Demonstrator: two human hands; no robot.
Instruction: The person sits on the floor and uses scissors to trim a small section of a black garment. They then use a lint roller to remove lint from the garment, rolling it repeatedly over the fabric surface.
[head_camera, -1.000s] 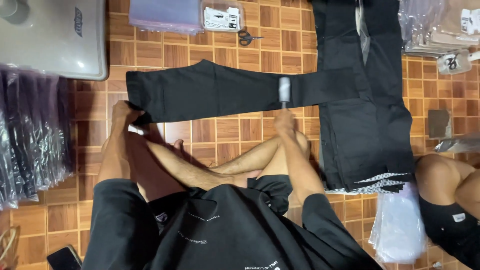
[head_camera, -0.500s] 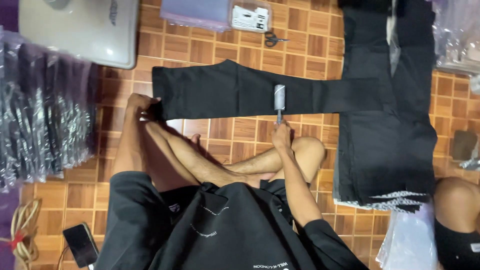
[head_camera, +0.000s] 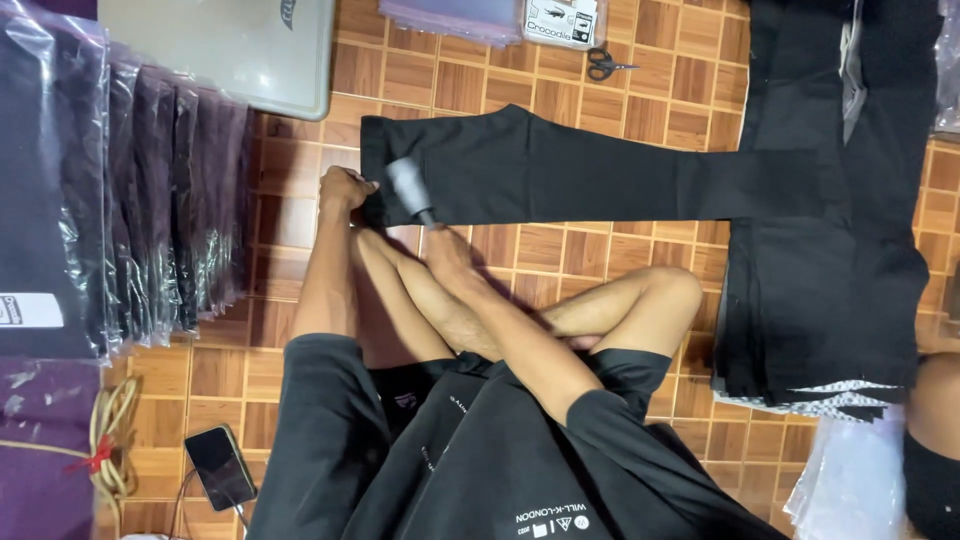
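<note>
A pair of black trousers (head_camera: 560, 170) lies folded lengthwise on the tiled floor in front of me. My left hand (head_camera: 343, 190) presses down the trousers' left end at its near corner. My right hand (head_camera: 443, 247) holds a lint roller (head_camera: 409, 187) by its handle, and the roller's pale head rests on the black cloth close to my left hand. The right end of the trousers lies over a stack of folded black garments (head_camera: 820, 290).
Bagged dark garments (head_camera: 110, 200) stand in a row at the left, a grey lid (head_camera: 230, 45) behind them. Scissors (head_camera: 606, 66) and a small box (head_camera: 560, 20) lie at the back. A phone (head_camera: 220, 465) lies near my left hip. Another person's leg (head_camera: 935, 400) shows at right.
My right hand has moved the lint roller leftward along the trousers, from their middle to the left end near my left hand. The view has shifted left.
</note>
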